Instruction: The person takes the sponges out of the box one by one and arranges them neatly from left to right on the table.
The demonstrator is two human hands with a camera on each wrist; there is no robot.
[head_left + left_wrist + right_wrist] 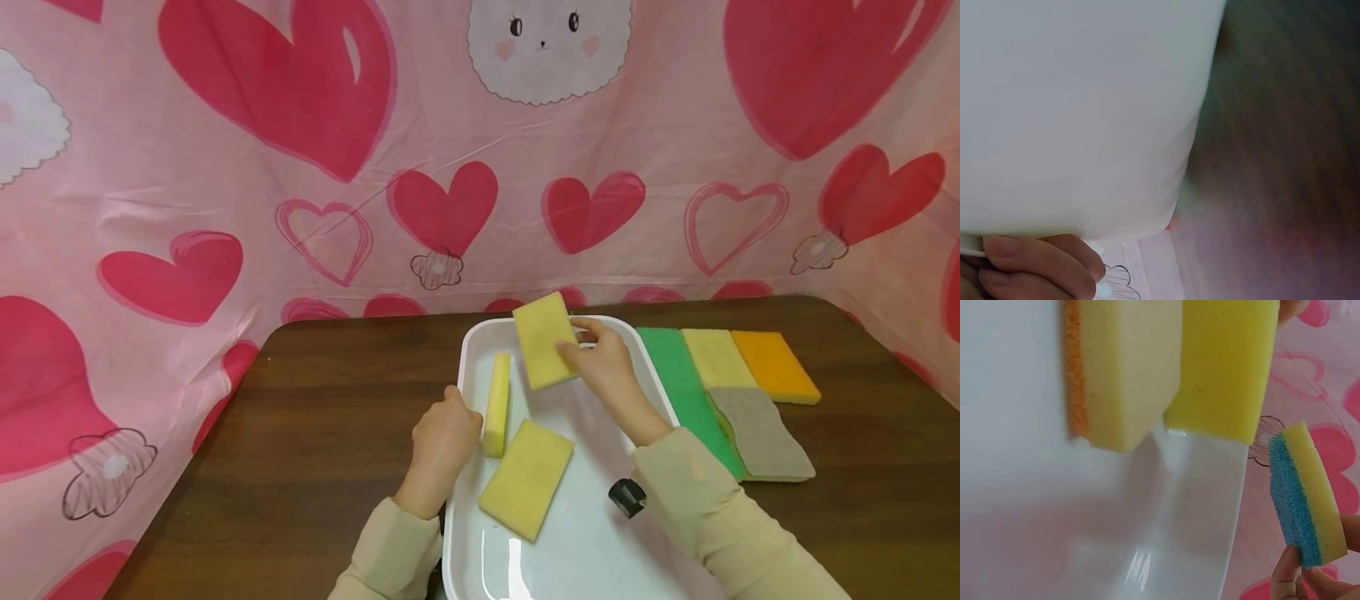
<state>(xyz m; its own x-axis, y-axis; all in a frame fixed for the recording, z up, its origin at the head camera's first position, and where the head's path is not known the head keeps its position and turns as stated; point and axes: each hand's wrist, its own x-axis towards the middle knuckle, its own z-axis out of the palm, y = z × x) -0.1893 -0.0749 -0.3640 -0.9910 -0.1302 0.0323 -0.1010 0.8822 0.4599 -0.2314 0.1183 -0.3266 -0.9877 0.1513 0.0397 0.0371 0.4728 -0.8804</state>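
My right hand [609,360] pinches a yellow sponge [546,340] above the far end of a white tray [600,500]. The right wrist view shows a blue scouring layer [1294,500] on this sponge's other side. Gripping the tray's left rim is my left hand [442,437]; its curled fingers [1047,265] show at the tray's edge in the left wrist view. Inside the tray, one yellow sponge [498,408] stands on edge by the left wall. Another sponge [527,481] lies flat, yellow face up, with an orange layer [1074,369] beneath.
Right of the tray, a green scouring pad [678,392], a pale yellow sponge [716,357], an orange sponge [776,367] and a grey-topped pad [768,433] lie on the brown table [315,417]. A pink heart-print cloth [450,108] hangs behind.
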